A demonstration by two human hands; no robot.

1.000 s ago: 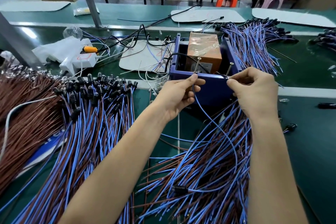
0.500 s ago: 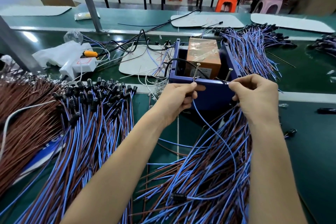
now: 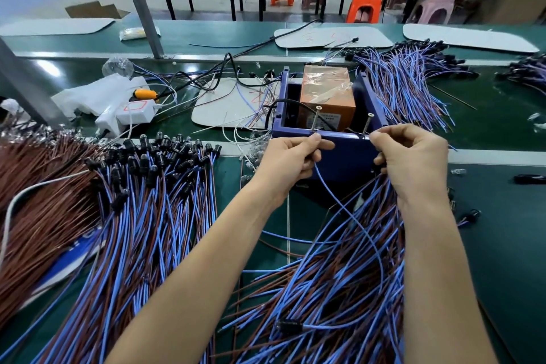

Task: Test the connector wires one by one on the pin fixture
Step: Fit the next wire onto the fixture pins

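Head cam: left hand pinches blue wire tip at left pin on fixture front rim. Right hand, fingers curled, pinches another lead at right pin; contact likely, too small to confirm. Wire loops down to its connector on the pile.

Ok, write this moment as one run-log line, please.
step: testing one wire | left hand: pinches blue wire at left pin | right hand: pinches wire end at right pin | fixture: blue box
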